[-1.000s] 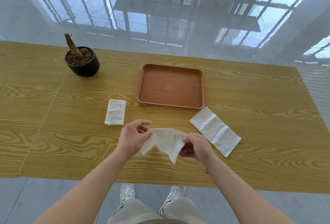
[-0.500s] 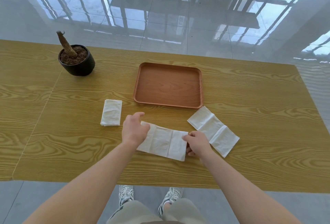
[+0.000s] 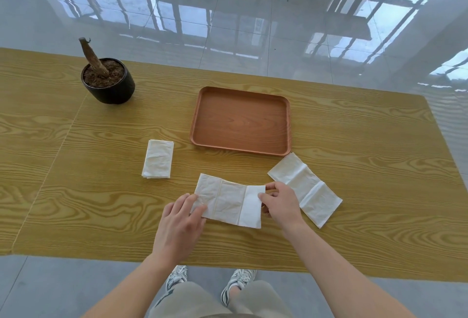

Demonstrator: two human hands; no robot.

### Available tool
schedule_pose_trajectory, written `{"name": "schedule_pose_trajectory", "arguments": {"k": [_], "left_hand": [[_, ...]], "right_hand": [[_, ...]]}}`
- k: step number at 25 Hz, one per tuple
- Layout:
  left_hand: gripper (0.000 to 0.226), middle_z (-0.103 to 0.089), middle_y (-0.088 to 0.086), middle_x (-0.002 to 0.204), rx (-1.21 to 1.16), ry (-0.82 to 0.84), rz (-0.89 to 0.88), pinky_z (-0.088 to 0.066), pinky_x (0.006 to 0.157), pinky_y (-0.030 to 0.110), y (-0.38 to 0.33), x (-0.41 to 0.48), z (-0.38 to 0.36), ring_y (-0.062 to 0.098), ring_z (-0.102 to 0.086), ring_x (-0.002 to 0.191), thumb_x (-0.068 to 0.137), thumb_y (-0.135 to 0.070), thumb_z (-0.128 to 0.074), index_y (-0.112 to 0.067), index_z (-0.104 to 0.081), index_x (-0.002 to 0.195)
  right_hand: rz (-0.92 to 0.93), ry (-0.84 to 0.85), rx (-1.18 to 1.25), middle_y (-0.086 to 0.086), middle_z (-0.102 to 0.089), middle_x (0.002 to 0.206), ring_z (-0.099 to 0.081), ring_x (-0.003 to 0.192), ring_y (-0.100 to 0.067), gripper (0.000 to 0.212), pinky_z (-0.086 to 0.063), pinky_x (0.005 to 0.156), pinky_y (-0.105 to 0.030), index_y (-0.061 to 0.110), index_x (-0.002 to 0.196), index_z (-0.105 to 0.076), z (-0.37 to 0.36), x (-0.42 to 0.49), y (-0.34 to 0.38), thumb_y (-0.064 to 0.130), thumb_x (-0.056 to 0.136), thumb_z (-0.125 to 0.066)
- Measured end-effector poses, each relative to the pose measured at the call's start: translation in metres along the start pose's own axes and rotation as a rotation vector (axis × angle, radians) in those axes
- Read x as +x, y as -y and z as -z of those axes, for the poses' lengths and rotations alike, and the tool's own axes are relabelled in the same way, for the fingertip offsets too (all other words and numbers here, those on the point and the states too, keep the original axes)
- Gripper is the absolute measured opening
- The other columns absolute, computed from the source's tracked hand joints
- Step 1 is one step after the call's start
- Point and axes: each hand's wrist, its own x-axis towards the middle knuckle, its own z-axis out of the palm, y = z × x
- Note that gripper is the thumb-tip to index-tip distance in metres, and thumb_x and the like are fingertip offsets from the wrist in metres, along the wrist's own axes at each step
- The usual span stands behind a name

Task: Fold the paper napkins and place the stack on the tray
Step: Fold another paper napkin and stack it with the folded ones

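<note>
A white napkin (image 3: 229, 200) lies as a long strip on the wooden table (image 3: 354, 191) in front of me. Its right end is folded over to the left, and my right hand (image 3: 281, 205) pinches that flap. My left hand (image 3: 181, 221) presses flat on the napkin's left end, fingers spread. A second unfolded napkin (image 3: 305, 186) lies at an angle to the right. A small stack of folded napkins (image 3: 158, 158) sits to the left. The brown wooden tray (image 3: 240, 121) stands behind them with nothing in it.
A black pot (image 3: 109, 81) with soil and a bare stump stands at the table's far left. The near table edge runs just below my hands. Beyond the table is a glossy tiled floor.
The napkin, held in the air a second ago, was laid flat on the table. Since then my right hand has folded its right end over to the left.
</note>
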Motion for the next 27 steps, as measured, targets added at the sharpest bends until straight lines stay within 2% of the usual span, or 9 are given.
{"name": "schedule_pose_trajectory", "arguments": {"k": [5, 8, 10, 12, 14, 16, 21, 24, 27], "left_hand": [[0.028, -0.061, 0.005, 0.131, 0.013, -0.002, 0.0, -0.045, 0.093, 0.045, 0.002, -0.001, -0.001, 0.028, -0.053, 0.126, 0.083, -0.022, -0.067, -0.022, -0.067, 0.111], [0.031, -0.061, 0.005, 0.132, -0.007, 0.018, -0.007, -0.046, 0.093, 0.045, 0.005, -0.001, 0.003, 0.028, -0.053, 0.128, 0.082, -0.019, -0.07, -0.023, -0.066, 0.112], [0.033, -0.061, 0.006, 0.133, -0.016, 0.031, -0.014, -0.046, 0.093, 0.046, 0.005, -0.002, 0.005, 0.028, -0.053, 0.129, 0.08, -0.017, -0.072, -0.022, -0.066, 0.113], [0.036, -0.059, 0.009, 0.134, -0.028, 0.031, -0.002, -0.047, 0.094, 0.047, 0.005, -0.004, 0.007, 0.029, -0.053, 0.129, 0.079, -0.014, -0.073, -0.02, -0.067, 0.115], [0.039, -0.058, 0.014, 0.134, -0.053, 0.003, 0.006, -0.048, 0.095, 0.049, 0.001, -0.005, 0.007, 0.033, -0.054, 0.128, 0.078, -0.012, -0.073, -0.017, -0.067, 0.116], [0.036, -0.058, 0.015, 0.133, -0.063, -0.037, -0.05, -0.048, 0.098, 0.049, -0.009, -0.005, 0.004, 0.034, -0.053, 0.128, 0.081, -0.012, -0.067, -0.016, -0.067, 0.117], [0.039, -0.055, 0.014, 0.141, -0.037, -0.019, -0.239, -0.04, 0.111, 0.049, -0.038, -0.01, -0.013, 0.032, -0.045, 0.138, 0.087, -0.022, -0.055, -0.016, -0.061, 0.126], [0.053, -0.04, 0.014, 0.155, 0.036, 0.059, -0.198, -0.027, 0.117, 0.048, -0.037, -0.017, -0.023, 0.03, -0.031, 0.147, 0.096, -0.04, -0.046, -0.012, -0.05, 0.141], [0.074, -0.015, 0.011, 0.165, 0.094, 0.133, -0.154, -0.015, 0.118, 0.049, -0.028, -0.026, -0.031, 0.027, -0.013, 0.153, 0.1, -0.06, -0.031, -0.01, -0.028, 0.154]], "right_hand": [[0.13, 0.216, 0.076, 0.005, -0.078, 0.086, -0.07, 0.069, -0.011, 0.009, -0.06, 0.067, -0.032, 0.025, 0.103, -0.067, -0.022, -0.008, 0.014, 0.025, 0.094, -0.064], [0.444, 0.143, -0.295, 0.009, -0.077, 0.094, -0.069, 0.086, -0.007, 0.013, -0.057, 0.079, -0.03, 0.021, 0.101, -0.073, -0.027, -0.005, 0.01, 0.013, 0.096, -0.063], [0.746, 0.071, -0.629, 0.005, -0.074, 0.112, -0.064, 0.106, -0.014, 0.021, -0.054, 0.089, -0.035, 0.016, 0.108, -0.074, -0.025, 0.001, 0.005, 0.005, 0.095, -0.062], [0.877, 0.135, -0.859, 0.0, -0.063, 0.137, -0.053, 0.128, -0.022, 0.03, -0.049, 0.1, -0.042, 0.016, 0.123, -0.068, -0.025, 0.006, 0.003, 0.006, 0.096, -0.058], [0.86, 0.231, -1.006, 0.0, -0.044, 0.155, -0.038, 0.141, -0.023, 0.035, -0.041, 0.108, -0.044, 0.021, 0.135, -0.058, -0.026, 0.01, 0.0, 0.015, 0.101, -0.052], [0.832, 0.24, -1.059, 0.0, -0.038, 0.158, -0.035, 0.14, -0.024, 0.036, -0.038, 0.11, -0.041, 0.023, 0.137, -0.054, -0.027, 0.01, -0.006, 0.023, 0.102, -0.051], [0.713, 0.15, -0.891, 0.001, -0.048, 0.134, -0.046, 0.114, -0.023, 0.03, -0.043, 0.102, -0.034, 0.017, 0.127, -0.06, -0.035, -0.017, -0.03, 0.022, 0.097, -0.057], [0.767, 0.078, -0.859, 0.003, -0.051, 0.143, -0.048, 0.123, -0.025, 0.039, -0.047, 0.103, -0.039, 0.019, 0.139, -0.054, -0.036, -0.022, -0.038, 0.026, 0.101, -0.052], [0.842, 0.167, -1.11, 0.011, -0.011, 0.168, -0.004, 0.155, -0.024, 0.064, -0.012, 0.125, -0.047, 0.025, 0.159, -0.019, -0.031, -0.011, -0.041, 0.057, 0.105, -0.025]]}}
